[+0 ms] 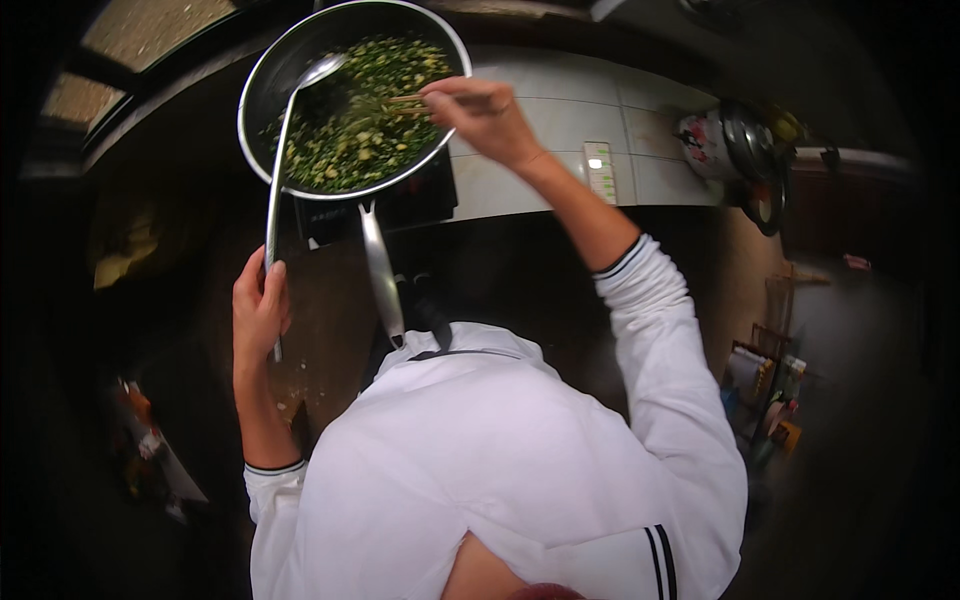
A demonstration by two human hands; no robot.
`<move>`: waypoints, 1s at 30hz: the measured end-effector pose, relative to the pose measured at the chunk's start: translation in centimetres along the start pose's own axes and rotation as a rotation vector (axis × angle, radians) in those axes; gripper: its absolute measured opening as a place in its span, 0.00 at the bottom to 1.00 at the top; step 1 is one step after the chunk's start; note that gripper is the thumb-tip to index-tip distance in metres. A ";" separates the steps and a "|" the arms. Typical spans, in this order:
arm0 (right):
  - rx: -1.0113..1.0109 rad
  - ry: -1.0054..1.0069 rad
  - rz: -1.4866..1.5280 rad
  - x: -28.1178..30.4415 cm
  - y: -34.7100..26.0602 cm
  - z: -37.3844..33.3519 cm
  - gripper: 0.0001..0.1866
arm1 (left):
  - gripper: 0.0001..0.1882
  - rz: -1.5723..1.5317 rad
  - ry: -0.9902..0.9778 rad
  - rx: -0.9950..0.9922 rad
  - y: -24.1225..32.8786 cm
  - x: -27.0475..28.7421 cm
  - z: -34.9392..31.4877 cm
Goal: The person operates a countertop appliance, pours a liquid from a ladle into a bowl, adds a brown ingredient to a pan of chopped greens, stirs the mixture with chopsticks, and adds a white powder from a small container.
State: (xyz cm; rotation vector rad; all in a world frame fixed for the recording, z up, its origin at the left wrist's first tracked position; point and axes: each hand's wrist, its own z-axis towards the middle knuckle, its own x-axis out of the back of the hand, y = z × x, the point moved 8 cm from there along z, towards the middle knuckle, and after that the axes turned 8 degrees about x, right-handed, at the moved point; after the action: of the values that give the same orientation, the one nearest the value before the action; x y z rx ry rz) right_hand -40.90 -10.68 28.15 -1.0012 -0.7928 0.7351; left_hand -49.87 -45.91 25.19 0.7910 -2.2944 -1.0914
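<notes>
My left hand [260, 308] is closed around the long metal handle of a ladle [285, 150], whose bowl rests at the upper left inside a dark frying pan [262, 95]. Chopped green vegetables mixed with pale yellow bits [372, 140] fill much of the pan. Over the pan's right rim reaches my right hand [480, 112], its fingers pinched on a pair of chopsticks [408, 100]. The chopstick tips are in or just above the greens, slightly blurred. The pan's metal handle [380, 270] points toward my body, with neither hand on it.
Beneath the pan is a black cooktop [420, 200] on a white tiled counter [545, 85]. A pale rectangular strip [599, 172] lies on the tiles. Farther right stands a patterned pot-like appliance [710, 145] with a dark lid. A rack with assorted items [765, 390] is at lower right.
</notes>
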 end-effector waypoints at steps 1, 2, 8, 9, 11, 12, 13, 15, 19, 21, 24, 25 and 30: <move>0.173 -0.014 -0.174 -0.8 -1.5 -0.7 0.10 | 0.18 0.035 0.018 0.021 0.3 -0.2 -0.3; 0.347 -0.033 -0.343 -2.2 -3.0 -1.6 0.10 | 0.18 0.169 0.085 -0.077 0.6 -0.2 -0.4; 0.357 -0.149 -0.703 -7.5 -1.4 -6.6 0.17 | 0.20 0.574 0.274 -0.295 0.3 -0.7 0.6; 0.322 -0.190 -0.696 -7.5 -1.0 -6.7 0.19 | 0.21 0.562 0.260 -0.269 0.1 -0.9 1.0; 0.333 -0.219 -0.761 -7.3 -1.1 -6.9 0.22 | 0.24 0.535 0.246 -0.215 0.4 -1.0 1.2; 0.342 -0.236 -0.793 -7.1 -1.0 -6.9 0.23 | 0.25 0.473 0.227 -0.163 0.3 -1.4 1.2; 0.359 -0.221 -0.784 -7.0 -0.3 -7.2 0.24 | 0.26 0.407 0.219 -0.111 1.1 -2.2 0.6; 0.407 -0.218 -0.789 -6.5 -1.3 -7.1 0.24 | 0.30 0.315 0.200 -0.085 0.2 -1.1 0.1; 0.357 -0.094 -0.523 -4.2 -4.4 -7.5 0.21 | 0.14 0.260 0.587 -0.361 2.0 4.2 -5.0; 0.445 0.107 -0.555 0.8 -2.2 -10.8 0.16 | 0.12 0.157 0.777 -0.378 0.9 7.8 -6.9; 0.038 0.448 -0.299 11.4 7.5 -16.4 0.09 | 0.13 -0.087 0.819 -0.227 -6.5 11.5 -6.9; -0.025 0.505 -0.404 13.3 7.9 -17.6 0.10 | 0.12 -0.047 0.827 -0.178 -9.0 12.7 -7.2; 0.057 0.326 -0.543 3.0 -10.4 -11.9 0.12 | 0.09 0.158 1.009 -0.321 -20.3 15.9 -13.0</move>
State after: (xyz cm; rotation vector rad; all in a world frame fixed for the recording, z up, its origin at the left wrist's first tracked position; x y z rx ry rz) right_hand -27.63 -17.12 34.58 -0.7755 -0.7067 0.1213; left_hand -47.17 -73.99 18.97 0.7638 -1.2720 -0.7044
